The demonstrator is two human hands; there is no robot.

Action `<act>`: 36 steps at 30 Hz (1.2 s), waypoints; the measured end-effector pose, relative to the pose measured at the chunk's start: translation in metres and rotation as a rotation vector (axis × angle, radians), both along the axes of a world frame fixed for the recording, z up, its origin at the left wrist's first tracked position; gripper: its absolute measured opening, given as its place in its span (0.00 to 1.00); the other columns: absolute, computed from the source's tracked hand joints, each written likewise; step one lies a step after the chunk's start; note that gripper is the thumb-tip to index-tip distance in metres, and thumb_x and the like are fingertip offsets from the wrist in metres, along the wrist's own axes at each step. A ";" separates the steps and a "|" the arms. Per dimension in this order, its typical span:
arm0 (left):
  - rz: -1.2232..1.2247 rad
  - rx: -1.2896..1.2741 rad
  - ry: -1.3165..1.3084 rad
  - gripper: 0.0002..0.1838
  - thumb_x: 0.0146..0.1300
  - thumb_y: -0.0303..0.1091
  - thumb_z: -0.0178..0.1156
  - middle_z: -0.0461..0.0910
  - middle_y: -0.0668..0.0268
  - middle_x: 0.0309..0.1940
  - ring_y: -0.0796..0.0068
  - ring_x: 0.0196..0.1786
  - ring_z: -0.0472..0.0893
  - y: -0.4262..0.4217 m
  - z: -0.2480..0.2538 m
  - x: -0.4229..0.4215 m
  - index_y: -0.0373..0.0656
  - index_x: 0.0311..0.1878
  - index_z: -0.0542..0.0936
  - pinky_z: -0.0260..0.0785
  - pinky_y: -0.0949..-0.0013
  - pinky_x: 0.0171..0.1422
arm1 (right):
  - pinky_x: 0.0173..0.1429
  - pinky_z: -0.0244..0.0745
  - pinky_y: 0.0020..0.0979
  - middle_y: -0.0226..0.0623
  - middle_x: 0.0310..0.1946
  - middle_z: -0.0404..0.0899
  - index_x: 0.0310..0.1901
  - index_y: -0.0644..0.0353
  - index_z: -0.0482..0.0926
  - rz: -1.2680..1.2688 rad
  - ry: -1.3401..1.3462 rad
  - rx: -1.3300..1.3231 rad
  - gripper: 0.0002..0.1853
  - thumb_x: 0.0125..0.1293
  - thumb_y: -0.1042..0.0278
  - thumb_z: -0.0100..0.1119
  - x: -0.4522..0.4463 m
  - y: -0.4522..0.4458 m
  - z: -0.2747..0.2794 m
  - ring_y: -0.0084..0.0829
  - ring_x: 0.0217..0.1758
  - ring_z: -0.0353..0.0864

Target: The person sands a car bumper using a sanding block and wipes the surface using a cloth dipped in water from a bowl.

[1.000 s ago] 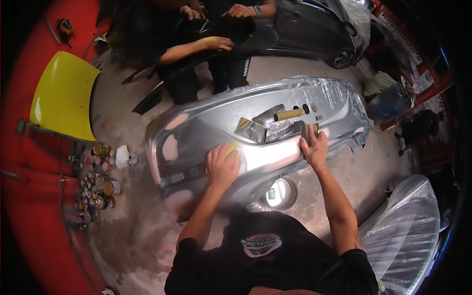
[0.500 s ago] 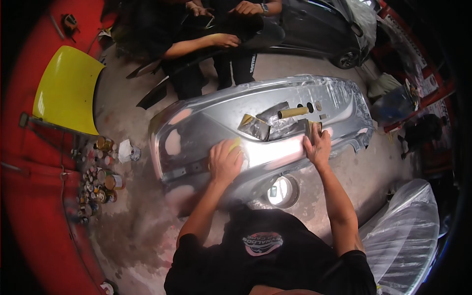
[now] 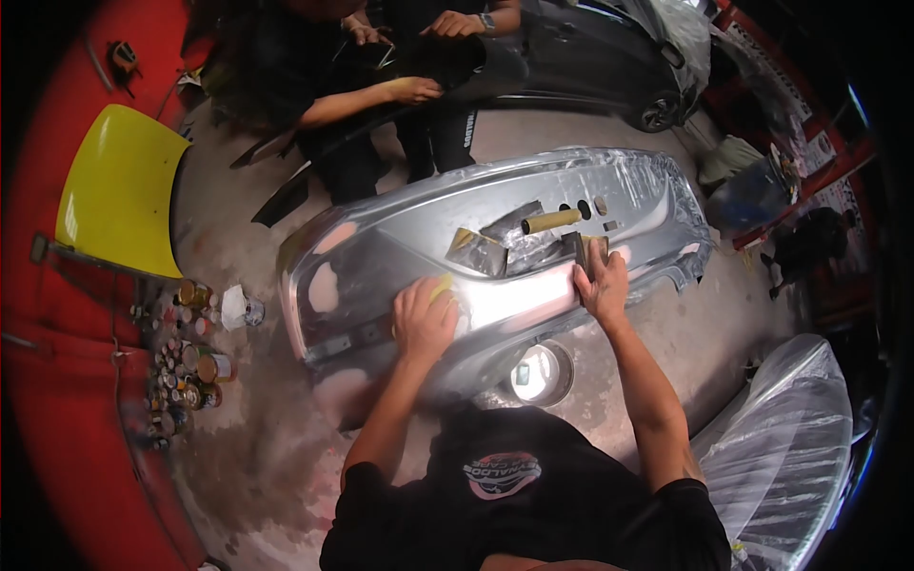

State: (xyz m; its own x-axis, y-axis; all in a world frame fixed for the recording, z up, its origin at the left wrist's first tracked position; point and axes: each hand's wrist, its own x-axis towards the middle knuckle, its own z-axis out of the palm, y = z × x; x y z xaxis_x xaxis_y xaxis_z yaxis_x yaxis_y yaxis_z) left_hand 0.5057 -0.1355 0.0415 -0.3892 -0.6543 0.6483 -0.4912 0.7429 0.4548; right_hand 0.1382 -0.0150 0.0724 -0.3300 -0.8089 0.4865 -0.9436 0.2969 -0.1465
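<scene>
A large grey car body panel with pinkish filler patches lies across the view in front of me. My left hand is closed and presses on the panel's near part, with the edge of a yellow pad showing past its fingers. Farther right, my right hand grips a dark sanding block against the panel. Between and beyond the hands lie folded sandpaper sheets and a tan roll. A bright reflection on the panel separates the two hands.
Past the panel, people's arms work over a dark part, beside a dark car. A yellow panel stands left, above clustered cans. A round metal rim is below the panel. Plastic-wrapped piece at right.
The whole view has shifted slightly, so the panel and both hands appear a little farther left. Both hands keep their holds, with little movement against the panel.
</scene>
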 end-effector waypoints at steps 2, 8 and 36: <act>-0.001 0.002 0.001 0.13 0.60 0.31 0.75 0.85 0.59 0.60 0.52 0.67 0.82 0.000 0.003 0.000 0.43 0.49 0.90 0.69 0.48 0.72 | 0.51 0.72 0.53 0.52 0.42 0.73 0.74 0.54 0.81 0.002 0.000 0.000 0.37 0.68 0.43 0.71 0.000 0.000 0.000 0.55 0.46 0.75; -0.006 -0.003 0.002 0.13 0.61 0.30 0.74 0.85 0.58 0.60 0.51 0.66 0.82 0.000 0.005 0.000 0.42 0.49 0.90 0.69 0.47 0.72 | 0.51 0.73 0.53 0.52 0.42 0.73 0.75 0.54 0.80 0.019 0.014 -0.013 0.37 0.68 0.44 0.71 -0.003 0.000 -0.003 0.55 0.46 0.75; -0.013 0.004 -0.001 0.13 0.62 0.32 0.73 0.84 0.59 0.59 0.51 0.65 0.81 -0.001 0.004 0.002 0.42 0.50 0.88 0.70 0.46 0.72 | 0.54 0.73 0.52 0.51 0.43 0.72 0.76 0.53 0.80 0.003 -0.006 0.007 0.39 0.69 0.41 0.69 -0.003 0.001 -0.004 0.55 0.48 0.76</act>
